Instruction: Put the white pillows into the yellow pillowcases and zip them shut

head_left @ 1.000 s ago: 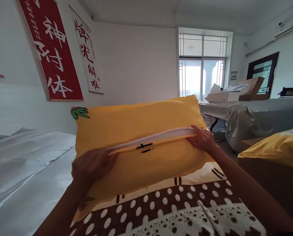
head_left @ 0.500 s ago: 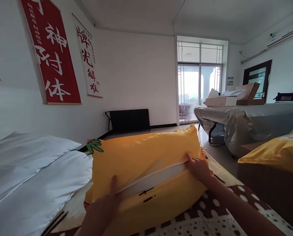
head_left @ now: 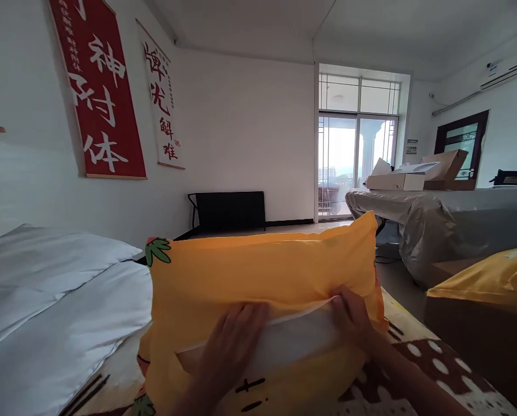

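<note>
A yellow pillowcase point(head_left: 206, 277) with green leaf prints at its corners stands tilted up in front of me. Its long opening gapes across the middle and shows the white pillow point(head_left: 293, 341) inside. My left hand point(head_left: 236, 341) is at the upper edge of the opening, left of centre, fingers bent onto the fabric and slightly blurred. At the right end of that opening, my right hand point(head_left: 351, 318) pinches the edge of the cloth. Part of the pillow is hidden by the case and by my left hand.
White pillows point(head_left: 67, 294) lie to the left. Beneath is a brown, cream and white patterned blanket point(head_left: 440, 361). Another yellow pillowcase point(head_left: 492, 280) rests on the right. Farther back are a plastic-covered table point(head_left: 457, 214) with opened boxes point(head_left: 397, 182) and a black panel point(head_left: 230, 211) by the wall.
My left hand has moved right and inward along the opening. My right hand has shifted slightly down. The pillowcase's upper right corner has risen, and the opening shows more white pillow.
</note>
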A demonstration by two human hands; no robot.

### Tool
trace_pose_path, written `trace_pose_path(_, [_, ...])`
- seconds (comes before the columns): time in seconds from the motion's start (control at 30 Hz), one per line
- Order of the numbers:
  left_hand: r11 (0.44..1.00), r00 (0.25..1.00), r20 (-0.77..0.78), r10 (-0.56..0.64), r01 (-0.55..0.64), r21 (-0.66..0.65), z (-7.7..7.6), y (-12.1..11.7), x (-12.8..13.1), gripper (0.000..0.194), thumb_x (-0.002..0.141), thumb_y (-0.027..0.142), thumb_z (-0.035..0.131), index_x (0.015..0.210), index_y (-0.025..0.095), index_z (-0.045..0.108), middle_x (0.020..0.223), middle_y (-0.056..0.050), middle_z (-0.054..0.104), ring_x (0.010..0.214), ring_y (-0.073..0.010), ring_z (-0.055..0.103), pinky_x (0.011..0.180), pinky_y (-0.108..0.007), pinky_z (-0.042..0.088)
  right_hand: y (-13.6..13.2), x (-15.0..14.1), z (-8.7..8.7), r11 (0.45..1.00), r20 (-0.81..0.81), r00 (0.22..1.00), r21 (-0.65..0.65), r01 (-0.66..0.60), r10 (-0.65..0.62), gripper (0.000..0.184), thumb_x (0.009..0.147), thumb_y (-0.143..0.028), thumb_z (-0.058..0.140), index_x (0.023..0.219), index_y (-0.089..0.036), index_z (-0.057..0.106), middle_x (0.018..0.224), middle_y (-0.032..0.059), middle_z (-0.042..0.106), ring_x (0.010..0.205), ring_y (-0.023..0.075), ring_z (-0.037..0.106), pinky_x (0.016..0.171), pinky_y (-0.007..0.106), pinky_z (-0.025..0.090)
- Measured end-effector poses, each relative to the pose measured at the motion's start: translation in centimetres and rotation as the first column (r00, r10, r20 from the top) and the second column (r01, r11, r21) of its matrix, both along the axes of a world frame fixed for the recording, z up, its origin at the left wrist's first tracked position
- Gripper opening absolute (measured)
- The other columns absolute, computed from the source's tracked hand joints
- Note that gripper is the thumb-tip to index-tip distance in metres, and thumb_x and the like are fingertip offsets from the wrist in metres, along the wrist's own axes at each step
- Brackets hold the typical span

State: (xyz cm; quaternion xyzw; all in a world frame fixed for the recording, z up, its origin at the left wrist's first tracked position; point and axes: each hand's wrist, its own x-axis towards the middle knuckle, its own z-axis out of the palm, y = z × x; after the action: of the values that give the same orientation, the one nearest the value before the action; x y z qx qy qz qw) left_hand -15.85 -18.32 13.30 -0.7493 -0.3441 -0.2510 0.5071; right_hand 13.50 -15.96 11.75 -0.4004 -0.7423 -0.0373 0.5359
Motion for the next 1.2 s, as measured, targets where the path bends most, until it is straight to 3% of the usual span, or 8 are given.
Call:
trace_pose_path(0.17, [0.992,0.994,0.028,-0.105,0.107,-0.068,1.9,2.6,3.1,0.028,0.087,0.006,0.035,0.089,0.018,0.06,0.08,-0.007,0.063,0.076,-0.0189,0.057,0.072,-0.033,0.047,0.3,2.5,-1.5,0.994,0.498,0.861,0.056,0.094,-0.109,0.013,0.065,-0.018,0.048,0.078,-0.021,0.052,0.068,0.0039,0.057,0.068,0.02,0.051,0.061,0.029,0.033])
trace_pose_path(0.4, [0.829,0.987,-0.148,0.062,-0.134,-0.542,-4.5,3.7,4.4,0.018,0.077,0.006,0.049,0.086,0.019,0.058,0.076,-0.005,0.063,0.07,-0.0199,0.06,0.062,-0.031,0.045,3.2,3.0,-6.2,0.947,0.627,0.779,-0.259,0.189,0.016,0.033,0.055,-0.014,0.046,0.083,-0.021,0.06,0.078,0.0046,0.062,0.078,0.0215,0.057,0.068,0.029,0.039])
trace_pose_path(0.53, [0.724,0.97,-0.217,0.11,-0.228,-0.651,-0.8,3.2,5.6,0.023,0.078,0.004,0.047,0.091,0.017,0.06,0.082,-0.007,0.066,0.075,-0.0223,0.062,0.064,-0.033,0.047,3.0,3.1,-4.1,0.944,0.623,0.782,-0.278,0.176,0.038,0.033,0.06,-0.015,0.046,0.089,-0.021,0.06,0.081,0.0045,0.063,0.08,0.0207,0.058,0.07,0.028,0.039])
trace_pose_path(0.7, [0.84,0.985,-0.071,0.16,-0.173,-0.515,4.1,2.3,5.7,0.03,0.08,0.0,0.037,0.088,0.016,0.061,0.08,-0.01,0.063,0.076,-0.0238,0.06,0.067,-0.036,0.046,2.3,2.1,0.5,0.958,0.572,0.815,-0.175,0.227,-0.089,0.032,0.06,-0.009,0.043,0.084,-0.019,0.06,0.072,0.0047,0.065,0.07,0.0185,0.059,0.062,0.026,0.035])
trace_pose_path(0.77, [0.822,0.98,-0.033,0.194,-0.181,-0.54,2.7,2.5,5.4,0.03,0.081,0.001,0.036,0.086,0.017,0.061,0.079,-0.01,0.063,0.077,-0.0238,0.06,0.068,-0.036,0.046,2.7,1.1,-0.2,0.952,0.57,0.815,-0.178,0.247,-0.105,0.028,0.062,-0.009,0.043,0.082,-0.019,0.061,0.073,0.0058,0.066,0.07,0.0184,0.059,0.061,0.026,0.034])
trace_pose_path(0.93, [0.593,0.974,-0.169,0.152,-0.227,-0.772,-1.8,3.1,5.3,0.023,0.082,0.004,0.043,0.09,0.015,0.061,0.085,-0.011,0.067,0.082,-0.0263,0.064,0.068,-0.038,0.047,3.2,0.0,-3.6,0.917,0.652,0.754,-0.344,0.202,0.078,0.021,0.064,-0.012,0.05,0.08,-0.019,0.062,0.075,0.004,0.068,0.072,0.019,0.061,0.062,0.025,0.036])
trace_pose_path(1.13, [0.518,0.978,-0.199,0.059,-0.2,-0.832,1.6,0.0,5.5,0.017,0.083,0.013,0.047,0.093,0.017,0.061,0.094,-0.01,0.067,0.086,-0.0263,0.062,0.07,-0.037,0.045,0.2,4.3,4.1,0.833,0.417,0.798,-0.522,-0.182,0.435,0.018,0.074,-0.027,0.06,0.092,-0.023,0.06,0.089,0.0004,0.067,0.078,0.0156,0.061,0.067,0.023,0.046])
trace_pose_path(1.2, [0.459,0.993,-0.103,-0.048,-0.07,-0.886,2.2,-1.6,5.3,0.01,0.085,0.02,0.051,0.086,0.02,0.06,0.09,-0.004,0.068,0.084,-0.0213,0.062,0.071,-0.033,0.043,0.0,6.3,7.4,0.947,0.384,0.893,-0.297,-0.12,0.233,0.03,0.081,-0.032,0.055,0.109,-0.023,0.057,0.109,0.0058,0.063,0.098,0.0198,0.059,0.083,0.03,0.047])
